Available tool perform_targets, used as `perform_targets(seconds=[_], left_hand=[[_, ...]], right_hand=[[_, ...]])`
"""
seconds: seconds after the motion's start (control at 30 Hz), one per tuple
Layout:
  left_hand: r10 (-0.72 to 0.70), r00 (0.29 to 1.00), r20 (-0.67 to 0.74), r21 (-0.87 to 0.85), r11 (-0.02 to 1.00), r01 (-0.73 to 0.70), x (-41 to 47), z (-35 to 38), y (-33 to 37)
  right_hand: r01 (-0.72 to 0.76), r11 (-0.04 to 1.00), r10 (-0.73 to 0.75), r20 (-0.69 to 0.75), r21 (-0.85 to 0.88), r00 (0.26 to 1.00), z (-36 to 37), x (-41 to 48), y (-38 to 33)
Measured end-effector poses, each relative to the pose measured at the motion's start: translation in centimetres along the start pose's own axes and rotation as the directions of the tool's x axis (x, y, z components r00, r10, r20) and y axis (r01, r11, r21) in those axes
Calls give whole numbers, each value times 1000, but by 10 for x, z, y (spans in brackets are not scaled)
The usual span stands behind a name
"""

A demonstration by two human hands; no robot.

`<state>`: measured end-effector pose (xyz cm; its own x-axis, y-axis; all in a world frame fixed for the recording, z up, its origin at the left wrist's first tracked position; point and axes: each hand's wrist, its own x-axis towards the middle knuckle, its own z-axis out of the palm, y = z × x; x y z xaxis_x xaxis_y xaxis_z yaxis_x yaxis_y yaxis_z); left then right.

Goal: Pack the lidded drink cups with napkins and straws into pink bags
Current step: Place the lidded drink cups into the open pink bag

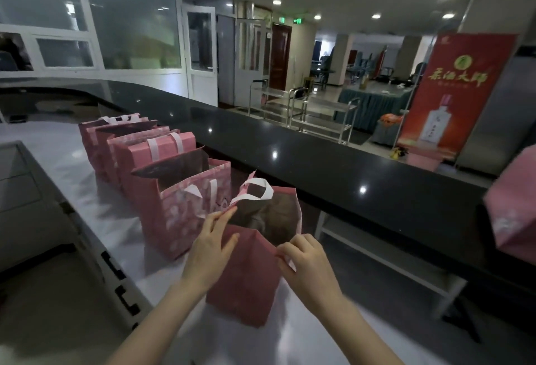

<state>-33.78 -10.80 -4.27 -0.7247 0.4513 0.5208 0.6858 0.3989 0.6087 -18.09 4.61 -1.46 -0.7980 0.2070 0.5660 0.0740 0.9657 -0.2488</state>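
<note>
A pink paper bag [246,277] with white handles stands open on the white counter [72,167] in front of me. My left hand [210,245] pinches its left rim just below the handle. My right hand [307,263] pinches the near right corner of the rim. The bag's brown inside is dim and I cannot tell what it holds. To its left a row of several more pink bags [179,205] stands along the counter, the nearest one open. No cups, napkins or straws are in view.
A raised black countertop [319,161] runs behind the bags. Another pink bag [513,205] pokes in at the right edge. A grey sunken unit [34,219] lies to the left. Beyond the counter are steel trolleys [304,109] and a red banner [452,92].
</note>
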Motion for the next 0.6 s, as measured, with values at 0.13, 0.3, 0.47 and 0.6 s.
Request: perform_targets(seconds=[0.13, 0.3, 0.47, 0.6], left_hand=[[109, 993, 47, -75, 992, -105, -47, 23, 51], [169, 980, 107, -175, 973, -148, -109, 58, 127], [261, 953, 152, -274, 938, -213, -151, 92, 199], [294, 934, 200, -335, 917, -217, -172, 116, 240]], right_hand=[[-49, 999, 49, -37, -6, 998, -48, -68, 18], [-159, 987, 157, -52, -37, 986, -115, -159, 40], [-247, 965, 237, -114, -82, 965, -174, -230, 64], [-331, 935, 308, -170, -127, 936, -207, -267, 79]])
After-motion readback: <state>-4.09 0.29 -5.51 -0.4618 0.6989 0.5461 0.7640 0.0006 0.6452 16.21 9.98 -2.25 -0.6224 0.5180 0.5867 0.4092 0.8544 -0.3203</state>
